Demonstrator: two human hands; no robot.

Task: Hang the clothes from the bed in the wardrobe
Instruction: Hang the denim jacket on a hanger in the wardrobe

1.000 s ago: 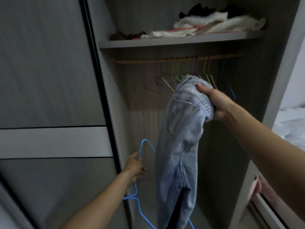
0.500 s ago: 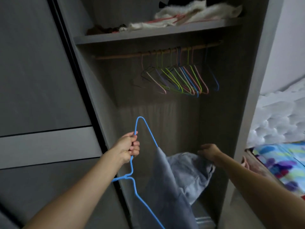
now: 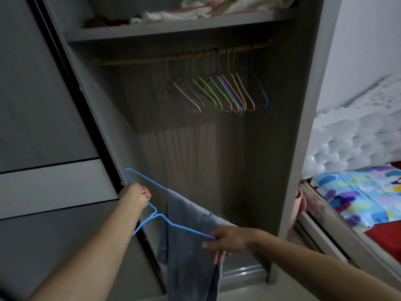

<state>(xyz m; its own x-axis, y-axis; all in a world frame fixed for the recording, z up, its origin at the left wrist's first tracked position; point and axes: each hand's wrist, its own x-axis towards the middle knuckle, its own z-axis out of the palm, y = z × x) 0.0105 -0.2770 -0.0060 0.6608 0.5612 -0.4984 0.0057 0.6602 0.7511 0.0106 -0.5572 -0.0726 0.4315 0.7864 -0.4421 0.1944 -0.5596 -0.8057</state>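
A blue wire hanger (image 3: 152, 200) lies tilted in front of the open wardrobe, low at the left of its opening. My left hand (image 3: 136, 195) grips it near the hook. Light blue jeans (image 3: 188, 246) hang folded over the hanger's bar and drop out of view at the bottom. My right hand (image 3: 225, 240) holds the jeans at the hanger's right end, fingers pointing left and down. The wooden rail (image 3: 134, 60) runs across the wardrobe above, with several empty coloured hangers (image 3: 217, 92) on it.
A shelf (image 3: 173, 29) above the rail carries folded white cloth. The dark sliding door (image 3: 43, 127) stands at the left. At the right, the bed (image 3: 358, 196) has a colourful sheet and a white tufted headboard. A pink basket (image 3: 300, 203) sits by the wardrobe's side panel.
The jeans came down from a raised right hand and now hang over the hanger's bar. My right hand moved to the hanger's right end. My left hand lifted and tilted the hanger.
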